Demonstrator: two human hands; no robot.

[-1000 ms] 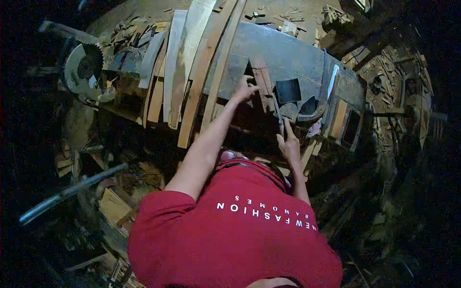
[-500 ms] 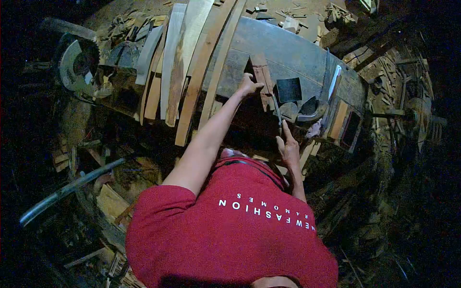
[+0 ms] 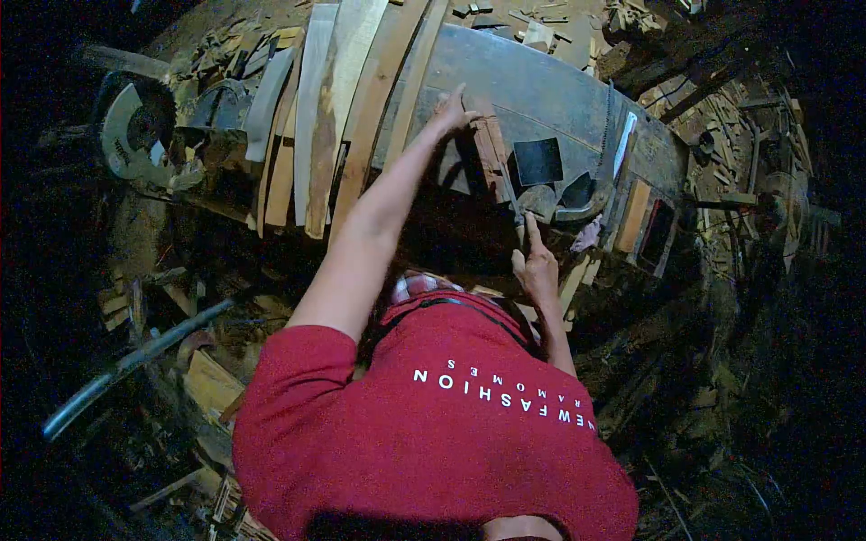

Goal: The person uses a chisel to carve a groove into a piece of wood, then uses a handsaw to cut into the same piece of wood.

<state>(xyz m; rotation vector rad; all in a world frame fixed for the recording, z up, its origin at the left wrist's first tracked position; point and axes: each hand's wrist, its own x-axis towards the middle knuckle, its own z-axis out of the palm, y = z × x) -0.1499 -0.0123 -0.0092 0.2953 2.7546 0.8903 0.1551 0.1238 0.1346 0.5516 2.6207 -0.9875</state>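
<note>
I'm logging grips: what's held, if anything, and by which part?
The right hand holds a slim metal tool by its near end; whether the left hand grips the wooden block is unclear.

Above the frame's centre, the left hand (image 3: 454, 115) spreads its fingers at the upper end of a reddish wood piece (image 3: 490, 151) on the worktop (image 3: 505, 68). Lower right, the right hand (image 3: 538, 269) holds a slim tool (image 3: 511, 194) beside it. Long boards (image 3: 383, 86) cross the worktop's left part.
</note>
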